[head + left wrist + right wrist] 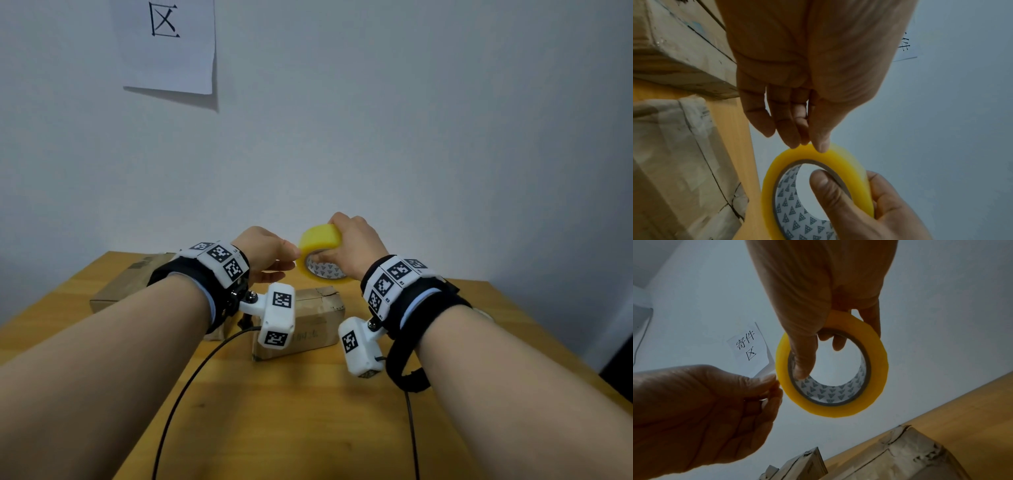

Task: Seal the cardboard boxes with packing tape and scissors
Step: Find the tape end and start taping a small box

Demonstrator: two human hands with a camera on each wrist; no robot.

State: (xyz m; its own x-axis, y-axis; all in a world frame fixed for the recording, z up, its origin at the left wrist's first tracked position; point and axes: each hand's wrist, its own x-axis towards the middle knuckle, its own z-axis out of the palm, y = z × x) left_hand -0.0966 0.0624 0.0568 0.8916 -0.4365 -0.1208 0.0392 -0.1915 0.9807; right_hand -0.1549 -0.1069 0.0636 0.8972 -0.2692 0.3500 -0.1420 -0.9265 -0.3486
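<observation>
My right hand grips a yellow roll of packing tape above the table, thumb through the core and fingers over the outer face. In the right wrist view the roll shows its patterned core. My left hand meets the roll's left rim, and its thumb and fingertips pinch at the outer layer of tape. I cannot make out a loose tape end. A worn cardboard box lies below both hands, and a second box sits at the far left. No scissors are in view.
The wooden table ends at a pale wall, where a paper sign hangs. Two black cables trail from the wrist cameras across the table's near part. The table's right edge is close to my right forearm.
</observation>
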